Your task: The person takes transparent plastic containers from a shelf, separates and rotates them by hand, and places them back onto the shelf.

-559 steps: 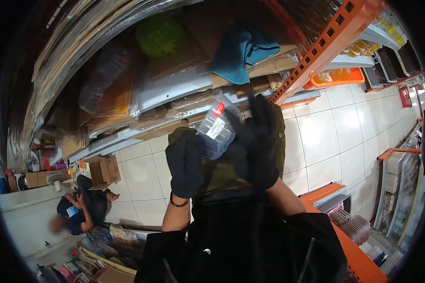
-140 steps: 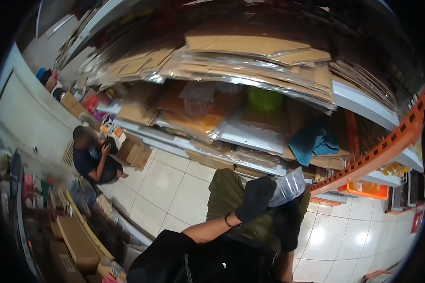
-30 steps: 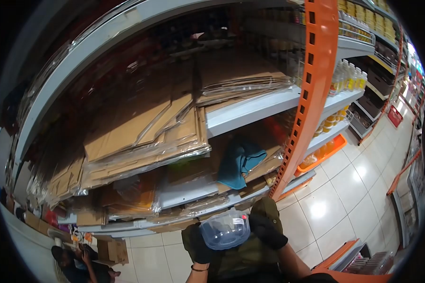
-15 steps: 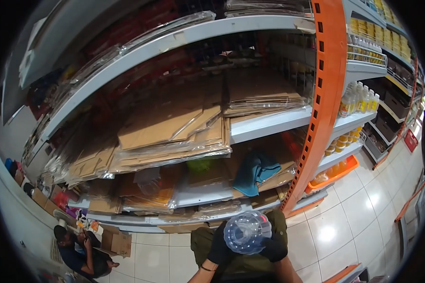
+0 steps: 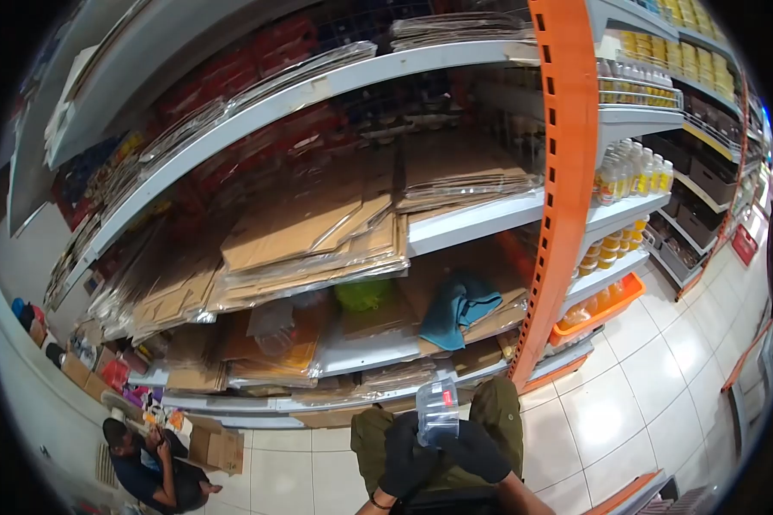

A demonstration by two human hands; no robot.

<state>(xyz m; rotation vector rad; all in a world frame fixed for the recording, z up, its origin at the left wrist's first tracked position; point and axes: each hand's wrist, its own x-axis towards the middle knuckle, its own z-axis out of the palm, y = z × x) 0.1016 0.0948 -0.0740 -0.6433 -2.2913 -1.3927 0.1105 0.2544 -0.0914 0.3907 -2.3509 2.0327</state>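
A clear plastic container (image 5: 438,405) with ribbed sides and a small red label is held up over my lap, seen from its side. Around its lower left side my left hand (image 5: 406,455), in a black glove, is closed. My right hand (image 5: 474,451), gloved in black too, grips its lower right side. Both hands hide the container's lower end. Green trousers (image 5: 498,416) show on both sides of the hands.
Ahead are shelves with flat cardboard stacks (image 5: 296,219), a teal cloth (image 5: 459,313) and a green bag (image 5: 362,293). An orange post (image 5: 558,172) stands right of them, near bottles (image 5: 634,172) and an orange bin (image 5: 605,311). A person (image 5: 150,459) sits lower left by a cardboard box (image 5: 215,444).
The container has been turned from showing its round end to showing its side and red label. Both hands have shifted closer together around it. The view has swung slightly right.
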